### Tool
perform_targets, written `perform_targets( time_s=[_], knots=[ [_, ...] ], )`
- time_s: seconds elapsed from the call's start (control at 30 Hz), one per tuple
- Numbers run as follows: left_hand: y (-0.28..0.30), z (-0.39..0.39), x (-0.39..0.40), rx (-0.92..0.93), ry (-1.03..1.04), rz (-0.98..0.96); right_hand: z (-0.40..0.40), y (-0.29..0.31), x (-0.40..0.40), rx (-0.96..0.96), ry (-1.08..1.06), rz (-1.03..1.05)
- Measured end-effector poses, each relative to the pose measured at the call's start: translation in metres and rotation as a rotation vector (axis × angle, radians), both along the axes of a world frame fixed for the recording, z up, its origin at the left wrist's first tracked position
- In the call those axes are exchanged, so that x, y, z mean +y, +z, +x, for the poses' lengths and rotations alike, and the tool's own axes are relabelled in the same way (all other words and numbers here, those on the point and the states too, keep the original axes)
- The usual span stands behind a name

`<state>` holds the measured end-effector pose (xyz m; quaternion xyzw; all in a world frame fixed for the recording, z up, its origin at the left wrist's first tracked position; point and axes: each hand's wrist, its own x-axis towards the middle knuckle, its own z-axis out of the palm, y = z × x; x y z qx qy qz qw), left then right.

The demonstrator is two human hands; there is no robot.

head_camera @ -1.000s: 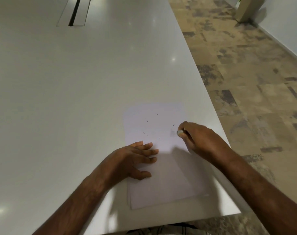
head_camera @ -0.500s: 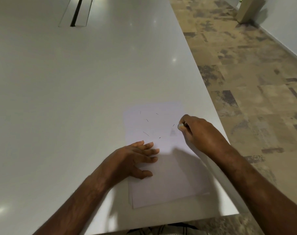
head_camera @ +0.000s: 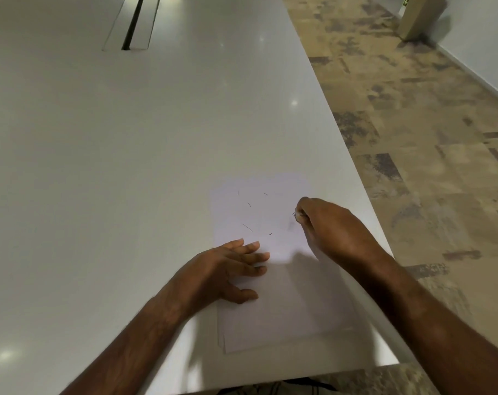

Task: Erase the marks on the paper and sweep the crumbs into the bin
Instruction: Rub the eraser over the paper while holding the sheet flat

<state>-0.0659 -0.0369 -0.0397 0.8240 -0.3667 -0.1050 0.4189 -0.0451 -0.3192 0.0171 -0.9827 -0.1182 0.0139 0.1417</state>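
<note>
Head view, looking down on a white table [head_camera: 128, 166]. One sheet of white paper [head_camera: 270, 315] lies near the table's right-hand edge, close to the person's body, its long side running away from the viewer. More sheet edges appear to show beneath it at the near left corner, though this cannot be confirmed.

Left hand [head_camera: 227, 269]: palm down on the left side of the paper, about halfway along its length. Fingers are straight and slightly spread, thumb out toward the near side. The hand presses flat on the sheet and grasps nothing; its wrist and forearm lie over the bare table to the left.

Right hand [head_camera: 330, 226]: at the right edge of the paper, on its far half. Fingers are curled tight, and the fingertips pinch a small pale object, apparently an eraser [head_camera: 299, 214], of which only a small part shows. The object meets the sheet at its right margin. A short dark mark sits directly beside it. A faint grey smudge lies on the paper just near of that point.

Marks on the paper: several short dark pencil strokes [head_camera: 247, 227] are scattered over the far half of the sheet, between the two hands and beyond them. Crumbs cannot be made out at this resolution.

Surroundings: a long recessed slot [head_camera: 133, 24] is set into the table at the far end. Mottled brown floor [head_camera: 427, 124] lies to the right, with a white wall [head_camera: 487, 38] beyond.
</note>
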Motion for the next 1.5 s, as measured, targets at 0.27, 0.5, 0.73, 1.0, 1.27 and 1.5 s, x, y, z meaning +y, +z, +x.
perform_targets(
  time_s=[0.27, 0.5, 0.73, 1.0, 1.27, 1.5],
  knots=[
    [-0.002, 0.0, 0.001, 0.015, 0.005, -0.011, -0.005, -0.002, -0.006, 0.046, 0.037, 0.064],
    [-0.003, 0.0, 0.0, 0.011, 0.009, -0.001, -0.02, -0.006, -0.001, 0.021, 0.161, 0.071],
    [-0.002, -0.001, 0.001, 0.055, 0.007, 0.006, 0.0, -0.002, -0.01, 0.091, 0.01, 0.089],
    [-0.002, 0.001, 0.001, 0.022, -0.001, -0.008, -0.019, -0.01, -0.001, 0.057, 0.109, 0.117],
    [-0.002, 0.001, 0.001, 0.006, -0.002, -0.015, 0.002, -0.004, 0.003, 0.041, 0.088, 0.091],
    [-0.003, 0.002, 0.002, -0.001, -0.014, -0.011, -0.006, -0.008, 0.004, 0.055, 0.118, 0.129]
  ],
)
